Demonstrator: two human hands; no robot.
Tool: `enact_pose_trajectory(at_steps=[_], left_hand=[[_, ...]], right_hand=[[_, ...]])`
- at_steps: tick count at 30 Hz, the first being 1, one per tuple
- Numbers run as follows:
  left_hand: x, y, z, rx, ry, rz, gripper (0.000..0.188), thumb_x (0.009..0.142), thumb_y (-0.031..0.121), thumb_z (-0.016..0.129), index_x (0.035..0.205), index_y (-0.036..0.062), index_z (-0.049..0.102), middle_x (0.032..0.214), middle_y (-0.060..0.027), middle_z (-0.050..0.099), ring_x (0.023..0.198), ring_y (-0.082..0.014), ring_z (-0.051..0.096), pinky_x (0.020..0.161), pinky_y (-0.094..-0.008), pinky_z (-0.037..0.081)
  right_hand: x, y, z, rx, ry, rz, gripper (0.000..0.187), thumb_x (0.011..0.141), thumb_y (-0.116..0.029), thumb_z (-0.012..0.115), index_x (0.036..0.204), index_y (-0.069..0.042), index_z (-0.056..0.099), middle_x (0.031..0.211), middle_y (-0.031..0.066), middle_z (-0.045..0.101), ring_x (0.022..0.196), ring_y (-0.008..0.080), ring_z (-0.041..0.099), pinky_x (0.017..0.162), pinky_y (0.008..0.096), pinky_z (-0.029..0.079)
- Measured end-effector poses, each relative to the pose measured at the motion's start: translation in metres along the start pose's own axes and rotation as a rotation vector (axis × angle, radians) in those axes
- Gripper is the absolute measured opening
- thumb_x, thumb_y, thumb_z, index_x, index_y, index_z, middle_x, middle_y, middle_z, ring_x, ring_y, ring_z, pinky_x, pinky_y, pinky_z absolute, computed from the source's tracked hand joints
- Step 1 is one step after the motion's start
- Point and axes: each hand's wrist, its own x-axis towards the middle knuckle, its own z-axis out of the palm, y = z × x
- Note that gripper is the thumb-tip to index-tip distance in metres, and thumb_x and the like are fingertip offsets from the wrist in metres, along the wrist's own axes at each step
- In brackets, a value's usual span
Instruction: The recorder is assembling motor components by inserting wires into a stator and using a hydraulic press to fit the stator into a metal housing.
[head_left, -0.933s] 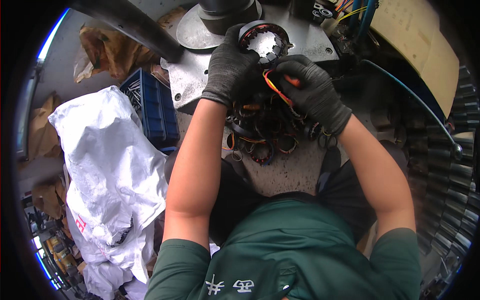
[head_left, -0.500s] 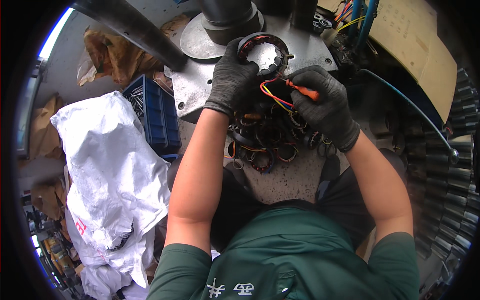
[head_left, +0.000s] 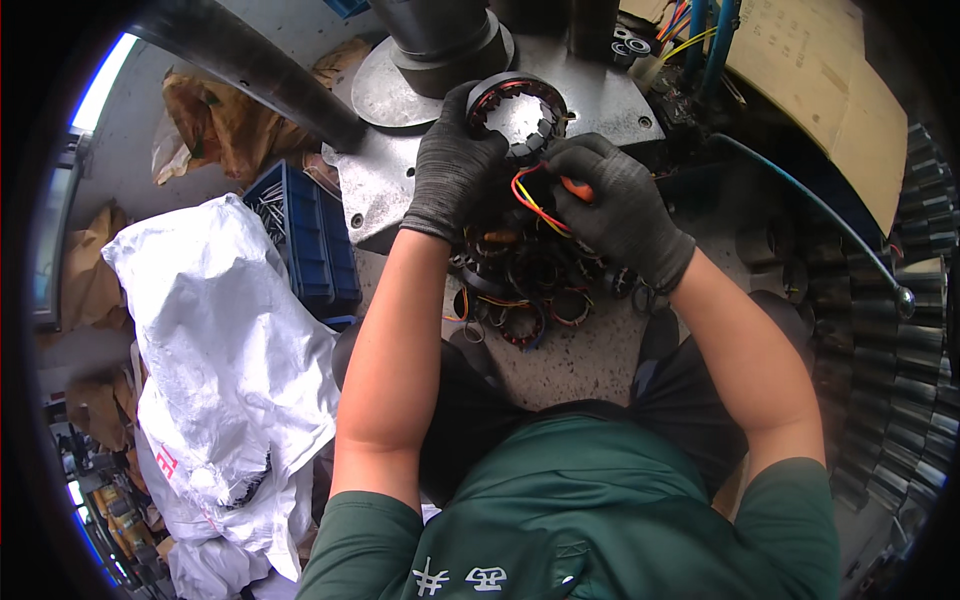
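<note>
A ring-shaped motor stator [head_left: 552, 98] with copper windings is tilted up over the metal machine plate [head_left: 385, 185]. My left hand [head_left: 455, 165], in a dark grey knitted glove, grips the ring's left side, thumb toward its inner teeth. From the lower edge of the ring hang red, yellow and blue lead wires [head_left: 527, 200]. My right hand [head_left: 615, 205], gloved the same way, is closed round a screwdriver with an orange handle [head_left: 578, 189]. Its fingertips are close to the ring's lower right edge, by the wires. The fingers hide the screwdriver's tip.
Below the plate several more stators [head_left: 530, 280] with wires lie piled on the floor. A white woven sack [head_left: 220, 320] and blue bins [head_left: 305, 235] stand at the left. Stacked metal cylinders [head_left: 915, 370] line the right, near a cardboard sheet [head_left: 810, 80] and a blue hose [head_left: 810, 195].
My right hand has moved left and slightly up, closer to the stator, and more of the screwdriver is covered. The stator has turned slightly in my left hand.
</note>
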Motion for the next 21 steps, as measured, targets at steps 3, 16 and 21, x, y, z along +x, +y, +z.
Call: enact_pose_trajectory(at_steps=[3,16,21], left_hand=[[0.002,0.0,0.004,-0.03,0.057,0.042,0.066,0.082,0.012,0.069,0.146,0.0108,0.053,0.113,-0.0201,0.077,0.104,-0.035,0.076,0.093,-0.0436,0.059],[0.005,0.008,-0.001,-0.387,-0.039,-0.321,0.069,0.081,0.014,0.069,0.148,0.0108,0.051,0.112,-0.02,0.076,0.102,-0.0343,0.076,0.091,-0.0427,0.059],[0.004,0.015,-0.004,-0.276,-0.046,-0.273,0.069,0.082,0.012,0.068,0.148,0.011,0.05,0.115,-0.021,0.076,0.105,-0.0351,0.075,0.093,-0.0428,0.058]], right_hand=[[-0.004,-0.008,-0.013,0.034,0.038,-0.02,0.024,0.083,-0.004,0.075,0.106,-0.005,0.07,0.107,0.0167,0.071,0.093,0.0372,0.074,0.08,0.0418,0.061],[-0.011,-0.008,-0.005,0.019,0.045,-0.058,0.025,0.083,-0.002,0.077,0.107,-0.006,0.071,0.11,0.0156,0.072,0.096,0.036,0.075,0.083,0.0422,0.062],[-0.008,-0.005,0.003,-0.075,0.013,-0.092,0.025,0.082,-0.006,0.079,0.106,-0.008,0.073,0.111,0.013,0.073,0.101,0.0343,0.073,0.086,0.0421,0.062]])
